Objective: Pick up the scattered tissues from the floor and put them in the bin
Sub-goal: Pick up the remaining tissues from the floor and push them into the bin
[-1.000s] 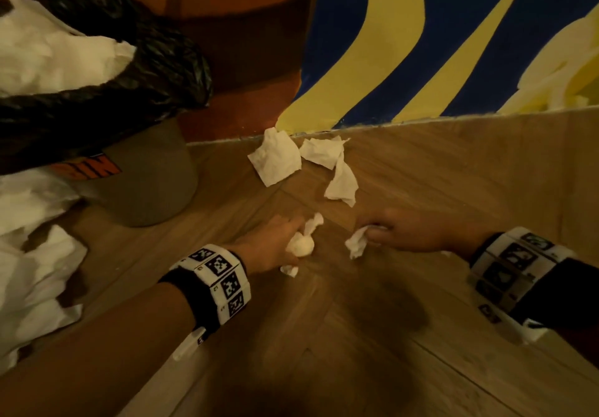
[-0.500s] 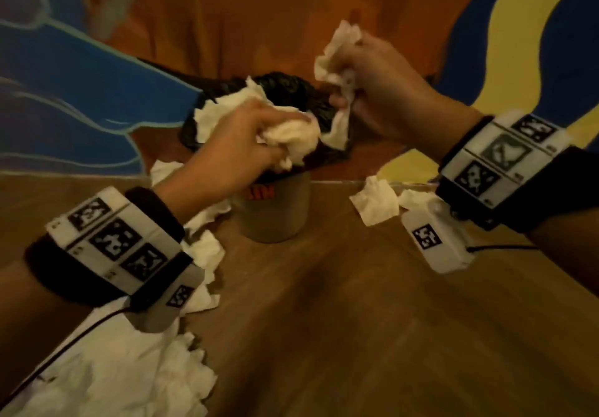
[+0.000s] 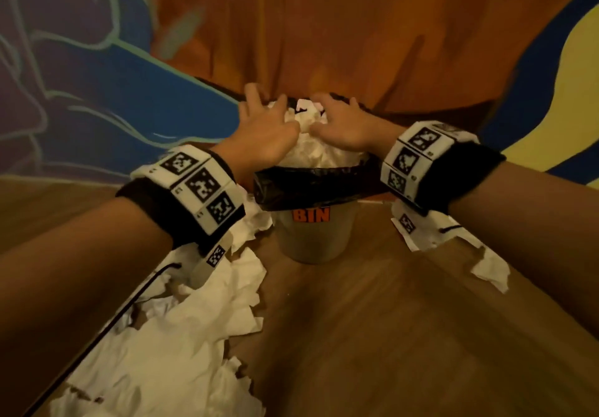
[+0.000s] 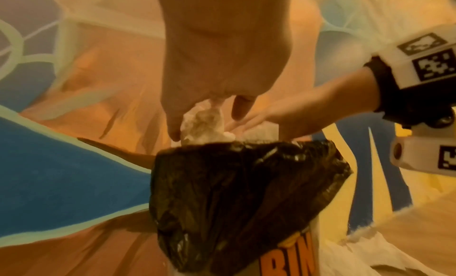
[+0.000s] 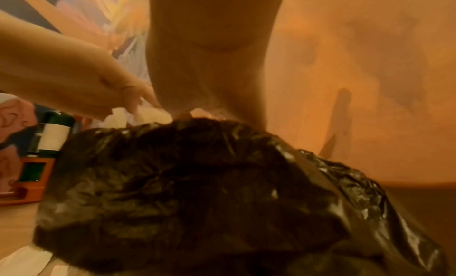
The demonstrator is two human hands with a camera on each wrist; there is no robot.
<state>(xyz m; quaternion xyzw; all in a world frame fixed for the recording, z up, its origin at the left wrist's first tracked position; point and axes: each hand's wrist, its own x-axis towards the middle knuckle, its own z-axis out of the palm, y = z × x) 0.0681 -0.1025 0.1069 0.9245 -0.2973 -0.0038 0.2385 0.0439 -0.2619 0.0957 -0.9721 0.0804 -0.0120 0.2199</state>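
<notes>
- Left hand (image 3: pixel 265 131) and right hand (image 3: pixel 348 125), fingers spread, grasp nothing and press flat on tissues (image 3: pixel 311 151) heaped in bin (image 3: pixel 312 235).
- Black liner (image 3: pixel 308 183) over rim.
- More tissues on floor (image 3: pixel 372 335), left (image 3: pixel 181 345) and right (image 3: pixel 489 267) of bin.

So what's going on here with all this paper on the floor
A person is clearing tissues into a small grey bin lined with a black plastic bag. Both hands are on top of the heaped white tissues in the bin: the left hand and the right hand press down with spread fingers. The bin looks overfull. Plenty remains: a large pile of crumpled white tissues on the wooden floor to the left, and a torn tissue piece to the right.
</notes>
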